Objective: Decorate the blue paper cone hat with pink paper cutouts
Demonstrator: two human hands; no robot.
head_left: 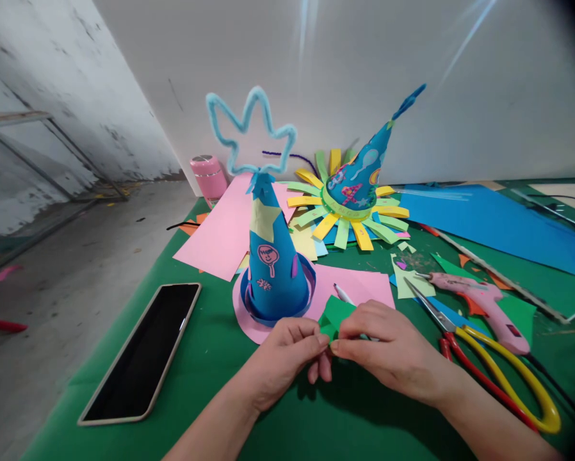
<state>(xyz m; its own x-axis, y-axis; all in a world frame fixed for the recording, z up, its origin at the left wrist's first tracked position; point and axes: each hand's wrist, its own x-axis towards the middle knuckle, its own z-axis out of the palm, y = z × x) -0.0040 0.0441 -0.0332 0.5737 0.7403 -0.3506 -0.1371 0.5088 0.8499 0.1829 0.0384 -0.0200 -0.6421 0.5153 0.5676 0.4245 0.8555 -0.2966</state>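
Observation:
Both hands meet in front of a blue paper cone hat (280,282), which stands upright on a pink brim and carries a light-blue pipe-cleaner star (268,121) on its tip. My left hand (287,358) pinches the lower left edge of a small piece of green paper (336,312). The fingers of my right hand (386,346) are closed on the same paper from the right. Part of the paper is hidden behind my fingers. A white pen (344,294) lies on pink paper just beyond them.
Scissors (465,336) and a pink glue gun (479,291) lie at the right. A phone (143,352) rests at the left. Farther back are a second cone hat (357,179) with yellow and green strips, a pink flask (209,177) and blue sheets (503,218).

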